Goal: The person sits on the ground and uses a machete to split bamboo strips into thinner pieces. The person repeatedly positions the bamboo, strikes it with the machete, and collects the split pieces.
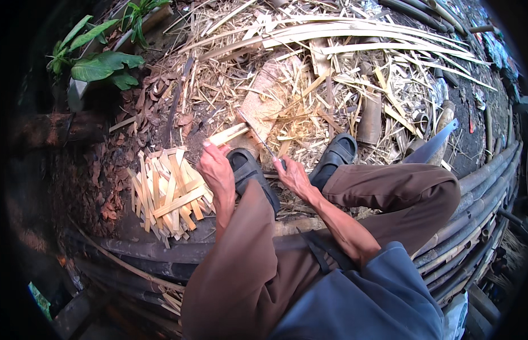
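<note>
My left hand (215,168) is closed on one end of a short, pale bamboo strip (229,134), which points away to the right. In my right hand (293,175) is the handle of a knife with a long, thin blade (257,135). The blade slants up and to the left, crossing the strip's far end; whether it touches the strip I cannot tell. Below and left of my left hand lies a heap of cut bamboo strips (172,190). Beyond the knife, a flat wooden block (264,93) lies among shavings.
Long split bamboo lengths (355,31) stretch across the far ground over loose shavings. A handsaw (433,145) and a bamboo section (369,118) lie at the right. Bamboo poles (474,195) curve along the near right. My sandalled feet (250,177) flank the work. Leafy plants (105,67) grow at far left.
</note>
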A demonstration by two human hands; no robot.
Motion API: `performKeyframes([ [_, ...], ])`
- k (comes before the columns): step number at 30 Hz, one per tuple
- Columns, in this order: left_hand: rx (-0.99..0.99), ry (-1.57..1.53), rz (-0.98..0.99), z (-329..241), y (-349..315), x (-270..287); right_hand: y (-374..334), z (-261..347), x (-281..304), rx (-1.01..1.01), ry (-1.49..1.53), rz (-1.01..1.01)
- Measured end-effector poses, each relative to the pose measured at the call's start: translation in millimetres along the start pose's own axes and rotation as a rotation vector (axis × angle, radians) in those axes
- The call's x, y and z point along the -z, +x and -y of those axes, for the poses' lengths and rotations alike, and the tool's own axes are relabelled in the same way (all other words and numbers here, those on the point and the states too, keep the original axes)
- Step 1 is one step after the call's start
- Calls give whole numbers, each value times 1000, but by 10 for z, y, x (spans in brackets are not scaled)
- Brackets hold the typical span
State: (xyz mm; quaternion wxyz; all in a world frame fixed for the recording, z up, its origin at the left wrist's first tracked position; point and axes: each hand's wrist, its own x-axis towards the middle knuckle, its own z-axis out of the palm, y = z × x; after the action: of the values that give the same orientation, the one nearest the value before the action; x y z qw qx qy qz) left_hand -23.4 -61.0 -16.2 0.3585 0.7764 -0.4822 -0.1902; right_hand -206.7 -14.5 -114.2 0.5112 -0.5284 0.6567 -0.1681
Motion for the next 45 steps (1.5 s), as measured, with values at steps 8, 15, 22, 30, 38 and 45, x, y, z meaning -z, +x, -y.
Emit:
performKeyframes([
  [8,-48,65,9,-26,-48,-18,-261,705,-12,307,176,9],
  [15,-53,-95,10,4,70,-108,74,-125,-169,56,13,-174],
  [22,50,-910,-50,311,312,-409,111,-225,-92,19,46,-36],
  [30,112,-733,204,839,382,-627,33,190,193,110,-139,-112],
  [38,461,-1075,706,149,113,307,480,870,604,768,-658,-206],
  [45,501,-1043,966,-152,-226,1086,1172,793,1768,199,-468,-333],
])
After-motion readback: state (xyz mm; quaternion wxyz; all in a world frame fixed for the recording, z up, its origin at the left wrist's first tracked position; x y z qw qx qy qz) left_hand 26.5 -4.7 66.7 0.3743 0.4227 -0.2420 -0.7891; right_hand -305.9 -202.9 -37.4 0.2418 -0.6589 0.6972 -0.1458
